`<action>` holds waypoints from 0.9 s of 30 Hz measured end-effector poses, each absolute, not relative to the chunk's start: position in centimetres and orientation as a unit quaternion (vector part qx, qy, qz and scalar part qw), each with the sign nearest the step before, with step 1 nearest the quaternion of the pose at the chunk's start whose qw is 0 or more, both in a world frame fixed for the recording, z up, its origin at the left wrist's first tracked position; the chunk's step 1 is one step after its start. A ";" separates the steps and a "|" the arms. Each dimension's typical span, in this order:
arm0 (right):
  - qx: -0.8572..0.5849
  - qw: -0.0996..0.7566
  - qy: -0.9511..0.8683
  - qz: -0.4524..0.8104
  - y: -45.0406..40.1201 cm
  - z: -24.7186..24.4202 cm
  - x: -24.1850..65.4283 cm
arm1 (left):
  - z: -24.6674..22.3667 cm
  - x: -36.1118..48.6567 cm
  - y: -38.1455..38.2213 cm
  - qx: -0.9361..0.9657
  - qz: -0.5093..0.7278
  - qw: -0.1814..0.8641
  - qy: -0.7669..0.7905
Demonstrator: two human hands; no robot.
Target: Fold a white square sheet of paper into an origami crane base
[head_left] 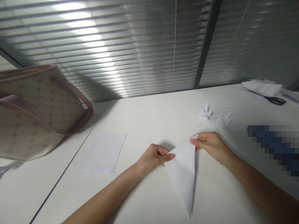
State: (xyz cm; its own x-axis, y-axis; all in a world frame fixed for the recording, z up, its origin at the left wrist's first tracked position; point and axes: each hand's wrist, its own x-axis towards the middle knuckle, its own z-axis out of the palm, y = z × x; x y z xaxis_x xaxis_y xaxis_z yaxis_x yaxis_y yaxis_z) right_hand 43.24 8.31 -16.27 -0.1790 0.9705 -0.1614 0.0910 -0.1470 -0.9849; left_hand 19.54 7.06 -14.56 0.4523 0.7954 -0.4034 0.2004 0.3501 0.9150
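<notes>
Between my two hands is a sheet of white paper (183,169), folded into a triangle with one long point toward me. My left hand (157,157) pinches its left corner, thumb on top. At the upper right corner, my right hand (206,144) grips the paper between thumb and fingers. A faint crease runs across the paper's face. The fingers behind the sheet are partly hidden. Two small folded paper cranes, one (206,111) farther back and one (223,120) nearer, sit on the table beyond my right hand.
Several flat white sheets (100,152) lie left of my left hand. A patterned handbag (39,115) with pink handles stands at the far left. Black-handled scissors (275,100) rest by papers (263,87) at the back right. A pixelated dark blue patch (275,146) is at right. Blinds (144,46) border the white table (149,115).
</notes>
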 end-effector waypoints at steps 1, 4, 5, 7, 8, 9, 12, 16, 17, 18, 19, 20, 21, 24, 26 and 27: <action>-0.509 0.394 -0.523 0.558 8.3 -16.2 43.3 | -14.6 19.6 7.0 0.521 0.228 0.670 0.477; -0.513 0.403 -0.526 0.546 8.2 -16.0 43.3 | -14.9 19.8 6.8 0.501 0.256 0.668 0.487; -0.514 0.404 -0.528 0.543 8.1 -15.9 43.3 | -14.9 19.9 6.6 0.494 0.266 0.667 0.491; -0.517 0.404 -0.530 0.537 7.9 -15.8 43.3 | -14.9 20.0 6.4 0.480 0.284 0.663 0.498; -0.519 0.404 -0.532 0.534 7.9 -15.8 43.4 | -14.9 20.0 6.2 0.474 0.292 0.662 0.502; -0.522 0.403 -0.533 0.530 7.8 -15.8 43.4 | -14.8 20.1 6.1 0.470 0.297 0.660 0.506; -0.531 0.400 -0.537 0.519 7.7 -15.9 43.5 | -14.5 20.1 5.8 0.461 0.304 0.657 0.513; -0.538 0.392 -0.544 0.512 7.6 -15.9 43.6 | -14.2 20.2 5.6 0.456 0.306 0.656 0.517; -0.539 0.390 -0.545 0.510 7.6 -15.9 43.6 | -14.2 20.2 5.6 0.455 0.307 0.656 0.518; -0.541 0.389 -0.546 0.508 7.6 -15.9 43.6 | -14.2 20.2 5.6 0.455 0.307 0.656 0.518; -0.543 0.387 -0.546 0.507 7.6 -15.9 43.6 | -14.2 20.2 5.6 0.454 0.306 0.657 0.518; -0.546 0.386 -0.546 0.505 7.5 -15.9 43.6 | -14.2 20.2 5.6 0.453 0.306 0.658 0.518; -0.548 0.384 -0.546 0.503 7.5 -15.9 43.6 | -14.1 20.1 5.6 0.452 0.306 0.659 0.518; -0.552 0.380 -0.546 0.503 7.5 -15.9 43.6 | -14.1 20.1 5.6 0.449 0.306 0.661 0.518; -0.553 0.376 -0.544 0.506 7.5 -15.9 43.6 | -14.1 20.1 5.6 0.447 0.307 0.661 0.519; -0.554 0.375 -0.544 0.507 7.5 -15.9 43.7 | -14.0 20.2 5.6 0.446 0.307 0.661 0.520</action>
